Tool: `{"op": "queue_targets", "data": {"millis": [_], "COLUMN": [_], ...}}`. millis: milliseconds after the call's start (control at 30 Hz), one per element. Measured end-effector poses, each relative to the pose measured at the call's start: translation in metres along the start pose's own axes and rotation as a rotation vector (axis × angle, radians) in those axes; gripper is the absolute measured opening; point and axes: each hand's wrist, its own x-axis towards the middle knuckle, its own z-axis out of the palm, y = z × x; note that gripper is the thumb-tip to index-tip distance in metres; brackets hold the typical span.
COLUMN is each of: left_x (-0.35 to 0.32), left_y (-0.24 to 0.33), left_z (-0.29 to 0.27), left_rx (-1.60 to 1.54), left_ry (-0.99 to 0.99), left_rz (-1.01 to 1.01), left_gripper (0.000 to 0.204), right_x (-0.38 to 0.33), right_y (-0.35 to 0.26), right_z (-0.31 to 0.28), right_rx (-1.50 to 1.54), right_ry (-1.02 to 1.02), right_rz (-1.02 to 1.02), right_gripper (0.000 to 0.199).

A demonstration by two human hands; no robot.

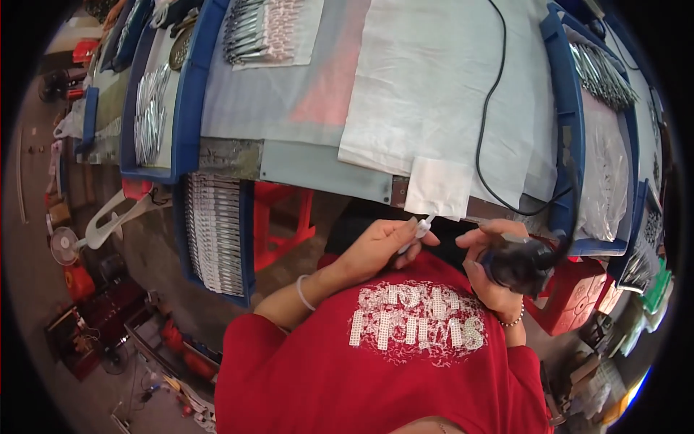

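The left hand (383, 244) pinches a small pale piece (423, 228) narrowly between thumb and fingers, holding it off the bench, just beyond the red shirt (412, 376) and close to the white pad (439, 186) at the bench edge. The right hand (481, 259) is curled around a black tool (522, 266) (its working end is too dark to make out), apart from the left. A slip of that pinch looks like the likeliest trouble: so small a piece, held over the gap in front of the bench, could drop out of reach. If the tool came across carelessly, it might catch the left fingertips. Farther out, a black cable (503, 43) loops over the white sheet (405, 94); a tug on it could drag the sheet or snag on the blue bin (567, 87) at right. Slender silver pieces fill the left tray (181, 94), well apart.
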Motion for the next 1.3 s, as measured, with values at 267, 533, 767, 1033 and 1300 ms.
{"op": "queue_targets", "data": {"millis": [267,533,767,1033,1300], "left_x": [0.025,0.030,0.029,0.027,0.025], "left_y": [-0.031,-0.034,-0.040,-0.036,-0.032], "left_z": [0.000,-0.004,0.000,-0.002,-0.001], "left_rx": [-0.578,-0.532,-0.462,-0.426,-0.453], "left_ry": [-0.022,0.019,0.080,0.058,0.067], "left_rz": [-0.121,-0.092,-0.033,-0.045,-0.091], "left_gripper": [0.042,0.046,0.042,0.028,0.024], "right_x": [0.017,0.027,0.024,0.039,0.059], "right_y": [0.014,0.013,0.015,-0.016,-0.009], "right_z": [0.017,0.026,0.023,0.010,0.039], "right_rx": [-0.219,-0.177,-0.098,0.024,-0.054], "right_ry": [0.020,-0.029,0.029,-0.195,-0.243], "right_rz": [0.132,0.227,0.202,-0.677,-0.894], "right_gripper": [0.041,0.040,0.043,0.060,0.055]}}
